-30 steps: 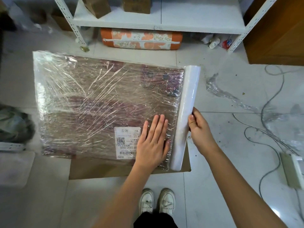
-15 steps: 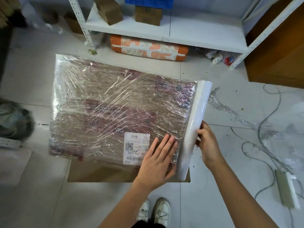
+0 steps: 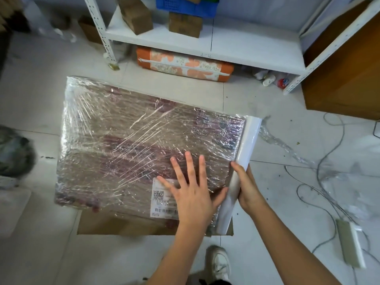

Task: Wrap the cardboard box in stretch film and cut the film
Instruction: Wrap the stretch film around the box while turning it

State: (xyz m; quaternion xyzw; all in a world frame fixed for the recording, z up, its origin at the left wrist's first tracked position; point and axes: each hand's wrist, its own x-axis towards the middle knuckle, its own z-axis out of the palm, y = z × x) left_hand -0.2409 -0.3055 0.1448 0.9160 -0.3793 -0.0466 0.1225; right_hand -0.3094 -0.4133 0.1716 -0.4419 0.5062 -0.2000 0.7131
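Note:
A flat cardboard box (image 3: 127, 153) wrapped in shiny stretch film lies on a plain brown carton (image 3: 115, 225) on the floor. A white shipping label (image 3: 162, 204) shows through the film near its front edge. My left hand (image 3: 191, 192) presses flat on the film with fingers spread, partly over the label. The white roll of stretch film (image 3: 244, 149) lies along the box's right edge. My right hand (image 3: 246, 188) grips the roll around its lower middle.
A white metal shelf (image 3: 226, 50) with small cartons stands behind the box, an orange patterned bag (image 3: 185, 64) under it. Cables and a power strip (image 3: 349, 243) lie on the tiles at right, beside loose film scraps (image 3: 283, 145). A wooden cabinet (image 3: 345, 75) stands far right. My shoe (image 3: 220, 262) is below.
My left hand has spread its fingers and slid up and left over the film. My right hand has closed further round the roll. The view has tilted up towards the shelf.

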